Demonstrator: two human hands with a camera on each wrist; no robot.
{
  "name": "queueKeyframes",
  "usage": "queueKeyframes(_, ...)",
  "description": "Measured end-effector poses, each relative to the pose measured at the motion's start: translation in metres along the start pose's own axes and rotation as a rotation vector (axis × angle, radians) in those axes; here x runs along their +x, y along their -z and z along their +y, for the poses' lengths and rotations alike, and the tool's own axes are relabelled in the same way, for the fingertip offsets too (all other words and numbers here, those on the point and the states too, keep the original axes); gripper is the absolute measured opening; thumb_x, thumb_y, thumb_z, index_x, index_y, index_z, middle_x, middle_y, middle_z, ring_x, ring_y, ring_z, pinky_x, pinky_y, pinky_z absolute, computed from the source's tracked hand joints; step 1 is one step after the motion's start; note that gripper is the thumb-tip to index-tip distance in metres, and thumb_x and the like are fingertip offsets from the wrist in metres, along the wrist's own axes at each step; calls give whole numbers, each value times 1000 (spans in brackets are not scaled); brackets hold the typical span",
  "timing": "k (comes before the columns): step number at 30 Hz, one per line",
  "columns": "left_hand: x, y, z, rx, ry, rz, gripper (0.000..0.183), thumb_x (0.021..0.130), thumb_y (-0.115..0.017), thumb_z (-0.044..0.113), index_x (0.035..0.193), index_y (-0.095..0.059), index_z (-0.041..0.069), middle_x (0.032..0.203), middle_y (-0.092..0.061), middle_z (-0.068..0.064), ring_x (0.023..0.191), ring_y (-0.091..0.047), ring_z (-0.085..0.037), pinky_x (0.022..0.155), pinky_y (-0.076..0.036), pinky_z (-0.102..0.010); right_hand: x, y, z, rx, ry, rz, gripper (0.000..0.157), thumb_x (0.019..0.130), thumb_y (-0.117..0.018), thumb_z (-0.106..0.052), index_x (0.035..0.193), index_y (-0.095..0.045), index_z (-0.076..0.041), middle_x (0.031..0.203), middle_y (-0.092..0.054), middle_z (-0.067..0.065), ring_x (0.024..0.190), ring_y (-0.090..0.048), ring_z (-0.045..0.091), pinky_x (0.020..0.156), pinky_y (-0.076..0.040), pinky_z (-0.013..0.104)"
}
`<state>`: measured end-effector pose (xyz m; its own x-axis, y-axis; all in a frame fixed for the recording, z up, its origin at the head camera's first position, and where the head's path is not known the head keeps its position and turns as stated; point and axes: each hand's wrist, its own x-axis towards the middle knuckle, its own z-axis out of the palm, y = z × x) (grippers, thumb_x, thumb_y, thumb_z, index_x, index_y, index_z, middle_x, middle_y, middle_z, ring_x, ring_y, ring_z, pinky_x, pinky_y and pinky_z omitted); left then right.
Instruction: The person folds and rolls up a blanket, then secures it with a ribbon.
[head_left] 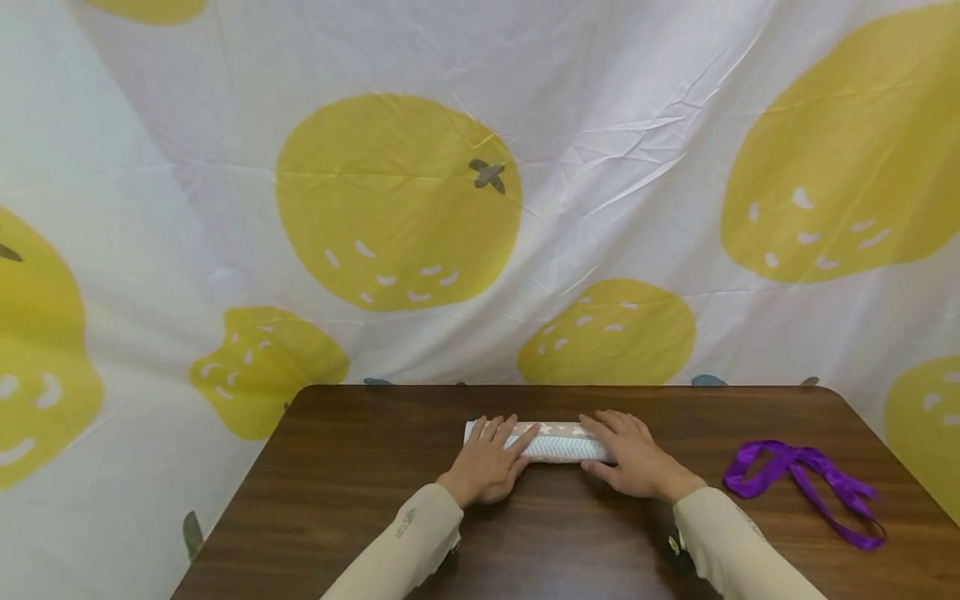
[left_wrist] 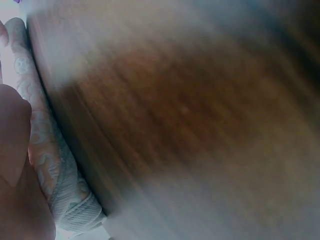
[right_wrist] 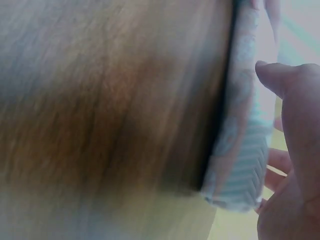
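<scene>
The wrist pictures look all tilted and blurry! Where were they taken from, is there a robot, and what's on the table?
No robot here, just a person's left hand and right hand. The wide picture comes from a camera on the person's head, looking forward and down. The other two come from little cameras worn on each wrist; they look tilted because they sit on the arms.

Both hands rest on a patterned roll, one toward each end. It lies on a brown wooden table. A purple ribbon lies loosely beyond the right hand; neither hand touches it. Behind hangs a pale cloth with big yellow fruit.
</scene>
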<state>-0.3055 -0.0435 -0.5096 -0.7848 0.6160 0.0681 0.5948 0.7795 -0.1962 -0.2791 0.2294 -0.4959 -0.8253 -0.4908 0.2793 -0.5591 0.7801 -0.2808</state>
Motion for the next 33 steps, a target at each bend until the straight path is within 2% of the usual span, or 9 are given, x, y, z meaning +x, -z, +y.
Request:
queueKeyframes(5, -2, -5, -2, -22, -6, 35, 51, 108, -27, 41, 157, -22, 32, 155, -37, -9, 140, -38, -29, 116, -27, -49, -12, 12, 5, 40, -45, 39, 64, 92, -70, -31, 144, -47, 0, 143, -45, 31, 132, -38, 52, 104, -25, 71)
queueKeyframes(9, -3, -4, -2, -17, -6, 23, 51, 108, -28, 41, 157, -24, 31, 154, -38, -9, 140, -39, -29, 116, -27, -49, -25, 27, 15, 50, -77, 39, 64, 94, -69, -30, 145, -45, -1, 142, -44, 31, 130, -39, 52, 101, -28, 72)
queueKeyframes(12, -3, -3, -1, -24, -7, 18, 51, 108, -30, 41, 157, -25, 30, 154, -39, -9, 139, -39, -29, 116, -27, -49, -36, 40, 25, 59, -90, 55, 61, 94, -68, -27, 143, -46, 1, 137, -49, 29, 125, -46, 50, 98, -36, 69)
queueKeyframes(15, -2, -4, -1, -45, -13, 21, 51, 108, -30, 41, 157, -25, 31, 154, -39, -10, 140, -39, -30, 117, -27, -50, -47, 54, 35, 82, -131, 75, 53, 96, -67, -24, 138, -51, 3, 127, -59, 24, 109, -61, 39, 88, -50, 56)
queueKeyframes(18, -1, -7, -2, -59, -20, 40, 51, 108, -30, 41, 157, -25, 30, 154, -40, -11, 140, -39, -31, 117, -26, -51, -58, 70, 47, 103, -219, 100, 39, 96, -66, -22, 126, -60, 3, 109, -70, 16, 89, -69, 26, 72, -56, 41)
queueKeyframes(22, 2, -9, -2, -51, -21, 60, 51, 107, -30, 42, 157, -25, 31, 153, -40, -10, 139, -40, -30, 117, -26, -51, -80, 88, 67, 115, -380, 132, 27, 99, -62, -23, 112, -68, 0, 96, -74, 14, 82, -69, 28, 65, -55, 41)
queueKeyframes(25, 3, -8, -1, -48, -20, 55, 51, 107, -31, 42, 157, -25, 31, 154, -40, -10, 139, -40, -30, 117, -26, -50, -98, 99, 83, 154, -505, 108, 36, 102, -54, -30, 114, -67, 1, 100, -73, 19, 84, -69, 30, 67, -54, 45)
queueKeyframes(28, 2, -8, -2, -49, -18, 53, 51, 107, -30, 42, 157, -25, 31, 153, -40, -10, 139, -40, -29, 117, -26, -50, -115, 102, 98, 231, -593, 99, 44, 104, -50, -35, 118, -64, 4, 103, -73, 20, 82, -70, 20, 67, -55, 37)
queueKeyframes(33, 1, -7, -2, -41, -12, 48, 51, 108, -30, 41, 157, -25, 30, 153, -40, -9, 139, -40, -29, 117, -27, -50, -136, 103, 117, 283, -715, 123, 52, 105, -46, -37, 118, -61, 11, 92, -73, 14, 72, -65, 8, 60, -52, 25)
